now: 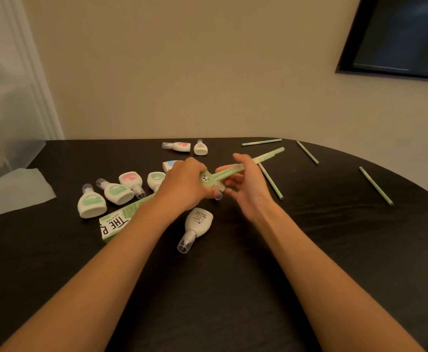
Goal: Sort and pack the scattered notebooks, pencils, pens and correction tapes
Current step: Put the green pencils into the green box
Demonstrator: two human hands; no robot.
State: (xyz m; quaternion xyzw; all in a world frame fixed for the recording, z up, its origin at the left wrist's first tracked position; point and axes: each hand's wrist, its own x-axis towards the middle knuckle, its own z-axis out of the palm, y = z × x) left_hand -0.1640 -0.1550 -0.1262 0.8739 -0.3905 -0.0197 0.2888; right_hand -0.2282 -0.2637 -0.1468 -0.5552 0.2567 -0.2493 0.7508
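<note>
Packing is judged to be at an early stage. A panda-printed green box [207, 179] is gripped in the curled fingers of the left hand [185, 185]. A bundle of green pencils [261, 158] is pinched between thumb and fingers of the right hand [246, 185], its end at the box. Four loose pencils [376, 185] are scattered on the dark table [335, 250]. At least eight correction tapes [92, 204] lie unsorted near a second green box [117, 222]. No notebooks are seen.

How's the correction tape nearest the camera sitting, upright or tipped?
Tipped. The correction tape lies flat on the table, printed label side up, with its clear cap pointing toward the camera.
</note>
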